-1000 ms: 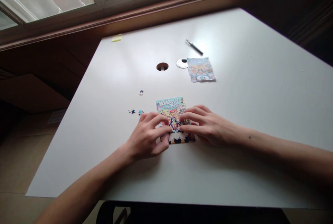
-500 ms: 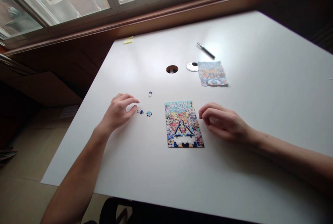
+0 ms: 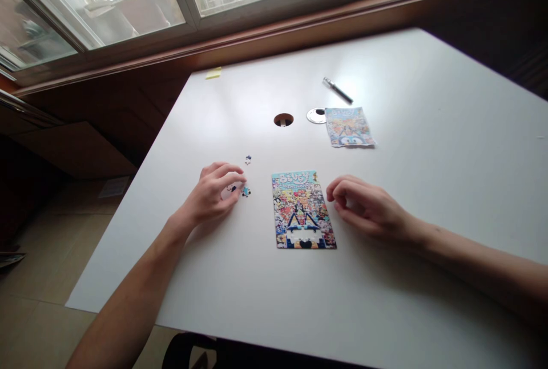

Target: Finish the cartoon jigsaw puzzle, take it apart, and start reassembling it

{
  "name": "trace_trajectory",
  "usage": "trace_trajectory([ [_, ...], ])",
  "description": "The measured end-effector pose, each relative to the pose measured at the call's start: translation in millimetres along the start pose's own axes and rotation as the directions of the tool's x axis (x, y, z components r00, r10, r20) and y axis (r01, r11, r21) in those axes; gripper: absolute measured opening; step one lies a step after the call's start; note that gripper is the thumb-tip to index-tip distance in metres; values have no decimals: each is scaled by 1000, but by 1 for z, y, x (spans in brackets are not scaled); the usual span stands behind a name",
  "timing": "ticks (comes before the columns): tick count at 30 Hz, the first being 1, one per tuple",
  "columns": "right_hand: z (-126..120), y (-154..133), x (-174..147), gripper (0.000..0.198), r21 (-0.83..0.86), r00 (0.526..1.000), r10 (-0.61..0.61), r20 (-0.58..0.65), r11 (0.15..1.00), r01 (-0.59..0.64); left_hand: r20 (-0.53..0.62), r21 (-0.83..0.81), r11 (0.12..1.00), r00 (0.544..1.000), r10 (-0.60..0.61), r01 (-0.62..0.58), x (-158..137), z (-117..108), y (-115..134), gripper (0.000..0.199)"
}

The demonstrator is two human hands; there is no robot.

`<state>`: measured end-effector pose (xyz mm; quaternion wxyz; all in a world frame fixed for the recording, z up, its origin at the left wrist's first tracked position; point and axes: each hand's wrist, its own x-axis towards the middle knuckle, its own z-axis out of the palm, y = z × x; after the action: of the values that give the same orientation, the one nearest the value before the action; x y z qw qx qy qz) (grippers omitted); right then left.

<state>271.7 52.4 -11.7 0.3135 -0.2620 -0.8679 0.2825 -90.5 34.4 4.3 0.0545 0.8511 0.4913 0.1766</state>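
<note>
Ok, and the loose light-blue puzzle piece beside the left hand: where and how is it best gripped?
Probably by opposite outer edges of the light-blue puzzle piece, in a thumb-and-fingertip pinch from above and its left. It lies flat on the table, offering only thin edges, and the left hand is on that side with thumb and fingers apart.

The left hand arches around loose jigsaw pieces, perhaps touching one; the right hand, curled, sits just beside the gapped jigsaw puzzle.
</note>
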Motion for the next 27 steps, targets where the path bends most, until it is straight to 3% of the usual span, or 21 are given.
trace_trajectory([
  [7,0,0,-2,20,2,1000,21,13,1000,-21,-17,40,999,1000,-3,3,-1,-6,4,23],
  [15,0,0,-1,20,-1,1000,24,10,1000,-24,36,126,990,997,-74,69,-6,-25,-14,16],
  [27,-1,-2,-1,20,7,1000,26,11,1000,-26,46,87,994,996,-76,72,-7,-24,-14,16],
])
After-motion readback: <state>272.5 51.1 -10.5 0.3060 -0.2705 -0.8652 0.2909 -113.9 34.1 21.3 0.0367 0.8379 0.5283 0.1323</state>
